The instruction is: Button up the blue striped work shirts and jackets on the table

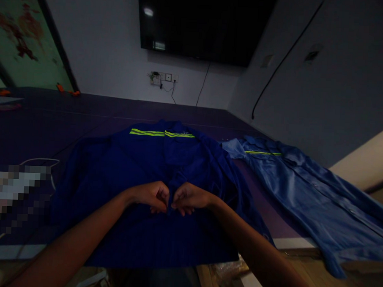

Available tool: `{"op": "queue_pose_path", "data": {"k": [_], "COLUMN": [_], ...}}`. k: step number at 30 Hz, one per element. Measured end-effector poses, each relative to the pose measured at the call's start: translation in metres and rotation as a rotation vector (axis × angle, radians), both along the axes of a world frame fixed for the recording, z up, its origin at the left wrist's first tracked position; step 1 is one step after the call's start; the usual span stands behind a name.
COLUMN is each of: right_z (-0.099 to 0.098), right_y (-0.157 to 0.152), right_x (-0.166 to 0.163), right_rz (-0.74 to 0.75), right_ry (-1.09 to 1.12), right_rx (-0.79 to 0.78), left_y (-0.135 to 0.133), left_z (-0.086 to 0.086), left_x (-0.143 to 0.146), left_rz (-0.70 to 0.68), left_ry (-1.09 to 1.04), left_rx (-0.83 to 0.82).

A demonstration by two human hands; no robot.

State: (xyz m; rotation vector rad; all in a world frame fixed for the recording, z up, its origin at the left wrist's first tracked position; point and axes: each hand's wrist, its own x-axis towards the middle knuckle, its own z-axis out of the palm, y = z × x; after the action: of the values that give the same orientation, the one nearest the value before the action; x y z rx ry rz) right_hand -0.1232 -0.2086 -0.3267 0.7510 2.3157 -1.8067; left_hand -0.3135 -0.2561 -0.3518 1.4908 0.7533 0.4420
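A dark blue work jacket [140,158] with yellow-green stripes across its chest lies spread out in front of me, its collar at the far side. Both hands meet at its front opening, low on the middle line. My left hand [154,196] is closed, thumb and fingers pinching the jacket's front edge. Close beside it, my right hand [189,197] pinches the same edge from the other side. Whatever small part sits between the fingertips, perhaps a fastening, is too dark to make out. The jacket's lower hem hangs over the near edge of the surface.
A lighter blue jacket [297,182] with one yellow stripe lies at right, hanging over the edge of the purple surface [94,118]. A blurred-out item [15,186] with a white cord lies at left. Behind are a wall screen [206,25], sockets and dangling cables.
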Motion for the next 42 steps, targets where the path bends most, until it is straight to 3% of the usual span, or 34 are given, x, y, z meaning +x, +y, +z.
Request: {"op": "queue_pose_path", "data": {"k": [8,19,25,31,42], "right_z": [-0.001,-0.001,-0.004,-0.006,-0.008], "right_y": [-0.001,-0.002,-0.005,-0.004,-0.004], "right_x": [-0.002,-0.002,-0.004,-0.004,-0.006], "right_rz": [-0.056,-0.060,-0.091,-0.102,-0.095], "right_ry": [-0.004,0.012,-0.011,-0.042,-0.059], "right_rx": [-0.034,-0.018,0.071,0.074,0.102], "left_y": [-0.002,-0.005,-0.008,-0.010,-0.009], "left_z": [-0.001,-0.004,-0.006,-0.007,-0.008], "left_x": [0.008,0.019,0.022,0.023,0.024], "left_rz": [0.112,0.227,0.267,0.287,0.299], "left_ry": [0.134,0.343,0.470,0.509,0.520], "left_rx": [0.196,0.724,0.935,1.014,0.996]}}
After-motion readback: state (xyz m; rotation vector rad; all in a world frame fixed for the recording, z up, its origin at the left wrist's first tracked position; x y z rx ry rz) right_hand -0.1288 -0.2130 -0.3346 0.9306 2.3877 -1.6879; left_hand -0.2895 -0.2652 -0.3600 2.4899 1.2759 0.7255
